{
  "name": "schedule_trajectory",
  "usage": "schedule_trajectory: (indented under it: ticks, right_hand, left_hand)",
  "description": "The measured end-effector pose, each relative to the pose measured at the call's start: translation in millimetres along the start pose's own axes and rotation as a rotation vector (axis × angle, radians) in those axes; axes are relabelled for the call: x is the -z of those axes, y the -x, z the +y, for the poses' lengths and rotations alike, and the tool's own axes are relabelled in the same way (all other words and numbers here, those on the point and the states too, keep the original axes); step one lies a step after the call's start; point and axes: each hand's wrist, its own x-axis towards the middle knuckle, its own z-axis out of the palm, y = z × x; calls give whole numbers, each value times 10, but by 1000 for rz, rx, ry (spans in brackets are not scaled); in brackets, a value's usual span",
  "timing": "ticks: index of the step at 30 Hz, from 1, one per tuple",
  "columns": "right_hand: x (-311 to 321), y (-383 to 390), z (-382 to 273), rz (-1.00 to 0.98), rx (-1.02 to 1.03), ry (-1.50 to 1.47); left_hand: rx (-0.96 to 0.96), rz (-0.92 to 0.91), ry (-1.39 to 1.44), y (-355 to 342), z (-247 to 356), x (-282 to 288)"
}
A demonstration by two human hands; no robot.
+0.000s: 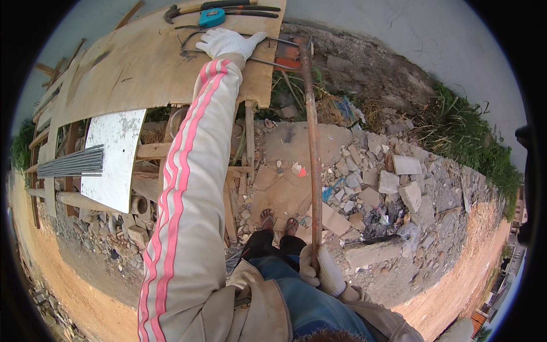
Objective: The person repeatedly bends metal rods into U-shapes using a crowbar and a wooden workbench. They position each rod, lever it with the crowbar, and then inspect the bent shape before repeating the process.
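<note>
My left hand (228, 42), in a white glove, presses down on a bent steel wire stirrup (191, 45) lying on a plywood bench top (142, 74). My right hand (320, 272), also gloved, grips the near end of a long rusty metal bar (312, 142). The bar's far end reaches an orange-red bending fixture (288, 56) at the bench's right edge, where the wire passes through. My left arm in a cream sleeve with pink stripes stretches out over the bench.
A hammer (188, 9), a blue tape measure (211, 17) and pliers lie at the bench's far edge. A bundle of straight steel rods (71, 163) rests on a white board (117, 154). Broken concrete rubble (387, 188) covers the ground around my sandalled feet (279, 219).
</note>
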Motion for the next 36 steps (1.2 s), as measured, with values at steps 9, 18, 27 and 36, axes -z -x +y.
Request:
schedule_trajectory:
  ticks: [9, 18, 27, 36]
  right_hand:
    - [409, 10, -170, -5, -59, 9]
    - [84, -284, 104, -84, -71, -11]
    - [-363, -746, 408, -26, -297, 26]
    - [-890, -1324, 803, -86, -372, 8]
  left_hand:
    - [23, 2, -46, -5, 22, -29]
    - [1, 21, -36, 61, 10, 26]
    - [-32, 55, -9, 37, -14, -77]
    - [-47, 106, 21, 60, -28, -160]
